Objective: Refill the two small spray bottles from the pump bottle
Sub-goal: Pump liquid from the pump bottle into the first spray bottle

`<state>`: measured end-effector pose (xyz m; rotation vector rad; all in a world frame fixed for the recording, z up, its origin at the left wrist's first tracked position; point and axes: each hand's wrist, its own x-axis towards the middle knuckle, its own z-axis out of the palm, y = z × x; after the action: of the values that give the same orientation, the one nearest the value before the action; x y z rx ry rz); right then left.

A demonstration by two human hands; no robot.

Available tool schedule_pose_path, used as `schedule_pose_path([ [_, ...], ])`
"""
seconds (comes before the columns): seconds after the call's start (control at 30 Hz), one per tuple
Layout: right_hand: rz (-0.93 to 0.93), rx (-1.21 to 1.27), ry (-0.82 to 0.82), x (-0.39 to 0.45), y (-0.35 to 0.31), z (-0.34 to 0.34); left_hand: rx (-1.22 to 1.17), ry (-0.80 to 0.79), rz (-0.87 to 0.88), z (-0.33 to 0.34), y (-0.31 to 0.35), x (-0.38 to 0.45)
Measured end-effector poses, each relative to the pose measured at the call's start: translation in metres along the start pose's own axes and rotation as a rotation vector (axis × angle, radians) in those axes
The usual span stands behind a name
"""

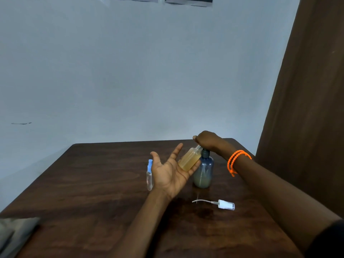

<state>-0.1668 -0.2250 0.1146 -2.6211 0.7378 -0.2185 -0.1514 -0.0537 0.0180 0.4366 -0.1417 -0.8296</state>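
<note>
My left hand (170,172) lies palm up over the table, fingers spread, and cradles a small open bottle (190,158) of amber liquid. The bottle is tilted, with its threaded neck up under the pump spout. My right hand (206,140) rests closed on top of the pump head of the blue-grey pump bottle (203,173), which stands upright just right of my left hand. A second small clear spray bottle with a blue cap (149,175) stands behind my left hand, partly hidden. A white spray cap with its dip tube (224,204) lies on the table in front.
The dark wooden table (93,183) stands against a pale wall. A brown curtain (307,90) hangs at the right. Grey cloth (14,231) lies at the table's near left corner. An orange beaded bracelet (237,160) circles my right wrist.
</note>
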Motion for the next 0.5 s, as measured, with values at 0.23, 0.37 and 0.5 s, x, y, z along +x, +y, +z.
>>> schedule_pose_path([
  [0.23,0.02,-0.021,0.002,-0.006,-0.003,-0.005,0.008,0.008,-0.001,0.0,-0.003,-0.002],
  [0.37,0.011,0.026,0.014,-0.006,-0.003,-0.001,0.004,0.009,0.0,0.0,-0.001,0.002],
  [0.5,0.004,0.034,0.008,-0.012,-0.004,0.0,-0.002,0.005,-0.002,0.001,-0.002,0.0],
])
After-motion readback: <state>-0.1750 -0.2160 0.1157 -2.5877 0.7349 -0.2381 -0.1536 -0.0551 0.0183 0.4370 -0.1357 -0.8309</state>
